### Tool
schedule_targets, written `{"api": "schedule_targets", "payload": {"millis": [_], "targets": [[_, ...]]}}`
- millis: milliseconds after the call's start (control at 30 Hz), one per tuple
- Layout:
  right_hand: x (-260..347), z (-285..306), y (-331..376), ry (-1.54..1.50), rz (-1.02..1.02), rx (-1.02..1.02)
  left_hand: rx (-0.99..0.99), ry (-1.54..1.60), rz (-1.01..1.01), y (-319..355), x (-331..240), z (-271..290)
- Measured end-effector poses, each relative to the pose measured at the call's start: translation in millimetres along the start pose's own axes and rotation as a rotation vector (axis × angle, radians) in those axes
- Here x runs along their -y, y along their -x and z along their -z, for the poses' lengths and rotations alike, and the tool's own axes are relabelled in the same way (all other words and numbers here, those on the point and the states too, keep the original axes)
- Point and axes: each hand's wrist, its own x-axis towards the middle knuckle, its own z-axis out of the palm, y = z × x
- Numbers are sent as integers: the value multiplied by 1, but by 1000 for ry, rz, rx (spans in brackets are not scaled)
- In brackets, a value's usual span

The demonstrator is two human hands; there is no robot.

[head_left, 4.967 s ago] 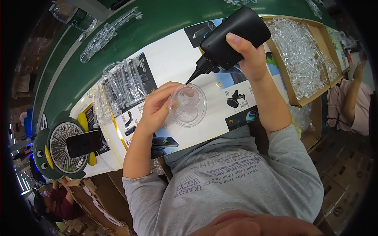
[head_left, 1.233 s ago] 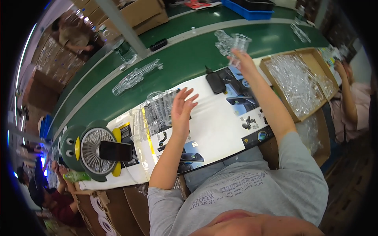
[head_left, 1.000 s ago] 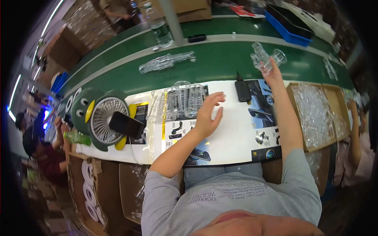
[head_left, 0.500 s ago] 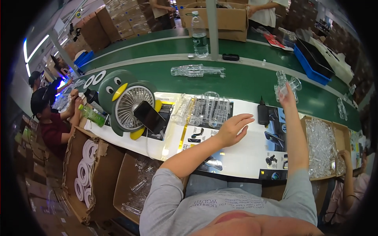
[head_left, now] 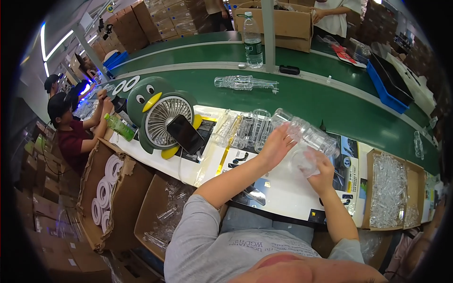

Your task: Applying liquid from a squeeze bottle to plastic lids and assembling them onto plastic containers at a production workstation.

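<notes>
Both hands are together over the right part of the printed sheet (head_left: 283, 191). Between them is a clear, ribbed, tube-like plastic part (head_left: 312, 134), tilted down to the right. My left hand (head_left: 276, 147) has its fingers closed at the upper left end of the part. My right hand (head_left: 321, 173) grips it from below, by a rounded clear piece (head_left: 303, 161); whether this is one piece with the tube I cannot tell. Left of my hands, several similar clear plastic parts (head_left: 241, 129) lie side by side on the sheet. Another clear part (head_left: 245, 83) lies on the green belt (head_left: 188, 78).
A penguin-shaped fan (head_left: 165, 120) with a phone (head_left: 185, 134) against it stands left, beside a green bottle (head_left: 119, 127). Cartons hold white rings (head_left: 100, 195), clear pieces (head_left: 167, 214) and more clear parts (head_left: 388, 188). A water bottle (head_left: 252, 45) stands behind. Co-workers are left and far.
My right hand has come from the belt at the right toward me, bringing the clear plastic part. My left hand, empty before, has closed on it. The view has shifted slightly.
</notes>
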Motion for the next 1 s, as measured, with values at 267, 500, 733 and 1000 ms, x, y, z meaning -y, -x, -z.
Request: {"api": "schedule_targets", "payload": {"millis": [267, 500, 733, 1000], "targets": [[12, 9, -2, -28, 57, 17, -17, 1, -314, -38, -56, -53], [5, 5, 5, -505, -396, 121, 233, 116, -380, -46, -100, -44], [7, 17, -6, -721, -613, 319, 140, 77, -312, -42, -90, -49], [5, 14, 0, -678, -573, 315, 309, 123, -246, -38, -75, -48]]}}
